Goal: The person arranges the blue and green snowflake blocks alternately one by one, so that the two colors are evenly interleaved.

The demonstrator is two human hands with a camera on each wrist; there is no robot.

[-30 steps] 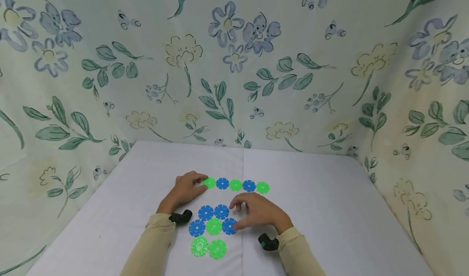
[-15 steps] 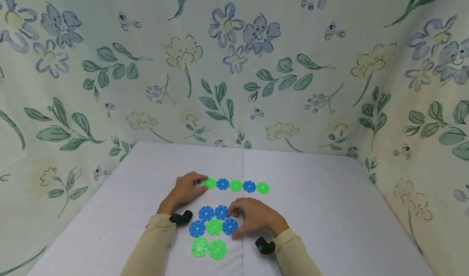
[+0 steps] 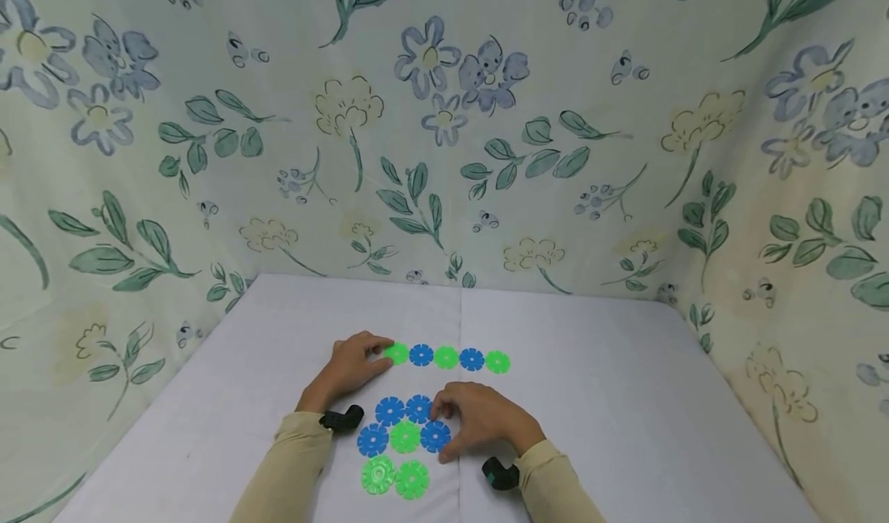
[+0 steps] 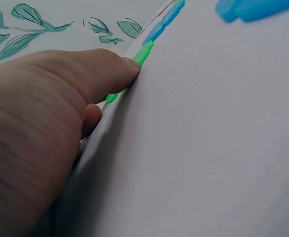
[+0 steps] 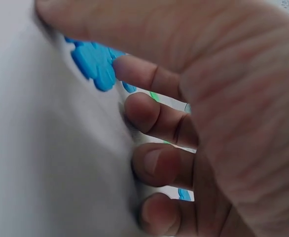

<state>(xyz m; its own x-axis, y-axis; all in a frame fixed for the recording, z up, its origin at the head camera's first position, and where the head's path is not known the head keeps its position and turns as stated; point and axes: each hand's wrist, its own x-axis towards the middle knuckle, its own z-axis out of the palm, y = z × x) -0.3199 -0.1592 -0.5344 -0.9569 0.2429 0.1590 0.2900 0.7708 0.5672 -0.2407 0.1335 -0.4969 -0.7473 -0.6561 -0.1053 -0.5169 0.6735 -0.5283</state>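
A row of notched plastic discs runs across the white table, green and blue by turns. My left hand (image 3: 356, 362) pinches the green disc (image 3: 397, 354) at the row's left end between thumb and fingers; in the left wrist view that green disc (image 4: 143, 53) shows edge-on at the thumb tip. Nearer, my right hand (image 3: 486, 417) holds the right-hand blue disc (image 3: 435, 436) of a cluster, thumb at its near edge and index finger at its far edge. In the right wrist view the index fingertip touches a blue disc (image 5: 94, 61), partly hidden by the thumb; the other fingers are curled.
The row continues with a blue disc (image 3: 420, 355), a green disc (image 3: 447, 357) and more to the right. Around a green disc (image 3: 405, 436) in the cluster lie several blue ones, with two green discs (image 3: 396, 477) in front. A flowered cloth (image 3: 444, 160) closes the back.
My right hand has shifted slightly left and nearer, its thumb sliding to the blue disc's near edge. The left hand stays at its green disc. The head view has tilted up slightly.
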